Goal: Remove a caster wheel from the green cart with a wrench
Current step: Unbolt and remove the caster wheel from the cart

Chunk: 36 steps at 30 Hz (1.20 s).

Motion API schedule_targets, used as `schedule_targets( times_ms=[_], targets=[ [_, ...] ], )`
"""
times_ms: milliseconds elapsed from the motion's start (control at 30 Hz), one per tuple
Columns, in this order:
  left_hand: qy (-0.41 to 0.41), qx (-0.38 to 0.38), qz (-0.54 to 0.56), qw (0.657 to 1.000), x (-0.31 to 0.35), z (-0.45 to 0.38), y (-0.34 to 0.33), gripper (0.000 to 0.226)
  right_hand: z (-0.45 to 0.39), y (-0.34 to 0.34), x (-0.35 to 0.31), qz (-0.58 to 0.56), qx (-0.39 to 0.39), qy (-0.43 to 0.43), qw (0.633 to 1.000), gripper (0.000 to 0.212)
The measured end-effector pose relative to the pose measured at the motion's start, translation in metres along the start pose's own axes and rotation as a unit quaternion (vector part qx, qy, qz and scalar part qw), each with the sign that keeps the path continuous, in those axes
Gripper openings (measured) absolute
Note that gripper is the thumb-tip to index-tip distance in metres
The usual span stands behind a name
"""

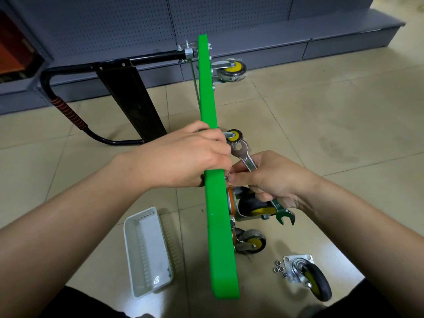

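The green cart (212, 171) stands on its edge on the floor, deck running from twelve o'clock to six. The left hand (183, 157) curls over its top edge. The right hand (270, 177) grips the wrench (252, 167) and pinches at a nut beside the caster wheel (252, 205). At five o'clock lie a loose caster (309, 276) and nuts (280, 269).

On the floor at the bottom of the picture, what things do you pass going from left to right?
White basket → green cart deck on its edge → little pile of nuts → loose caster wheel.
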State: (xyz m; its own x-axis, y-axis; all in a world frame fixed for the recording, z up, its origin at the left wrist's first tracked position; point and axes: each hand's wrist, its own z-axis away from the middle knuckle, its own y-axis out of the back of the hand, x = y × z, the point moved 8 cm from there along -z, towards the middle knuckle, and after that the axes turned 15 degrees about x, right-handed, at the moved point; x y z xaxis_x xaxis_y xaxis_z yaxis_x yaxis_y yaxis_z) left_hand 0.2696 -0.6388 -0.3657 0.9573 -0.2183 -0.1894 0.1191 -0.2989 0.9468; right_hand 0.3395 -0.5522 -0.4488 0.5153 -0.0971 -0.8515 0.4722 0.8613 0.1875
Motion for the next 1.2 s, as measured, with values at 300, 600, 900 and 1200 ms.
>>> schedule_targets(
  times_ms=[300,600,900,1200],
  targets=[
    [0.003,-0.002,0.007,1.0,-0.0005,0.0008,-0.0015,0.031,0.0017,-0.0011,-0.0012,-0.007,0.009,0.006,1.0,0.018],
    [0.006,0.002,0.006,1.0,-0.0014,0.0009,-0.0017,0.031,-0.0023,0.0004,-0.0011,-0.016,0.003,0.005,1.0,0.016],
    [0.009,-0.007,-0.002,1.0,-0.0034,0.002,-0.005,0.032,-0.0024,0.0011,0.0005,0.008,0.012,0.015,1.0,0.016],
    [0.015,-0.003,0.007,1.0,-0.0039,0.0019,-0.0053,0.029,0.0008,0.0008,-0.0028,0.02,0.014,0.026,0.999,0.022]
  ],
)
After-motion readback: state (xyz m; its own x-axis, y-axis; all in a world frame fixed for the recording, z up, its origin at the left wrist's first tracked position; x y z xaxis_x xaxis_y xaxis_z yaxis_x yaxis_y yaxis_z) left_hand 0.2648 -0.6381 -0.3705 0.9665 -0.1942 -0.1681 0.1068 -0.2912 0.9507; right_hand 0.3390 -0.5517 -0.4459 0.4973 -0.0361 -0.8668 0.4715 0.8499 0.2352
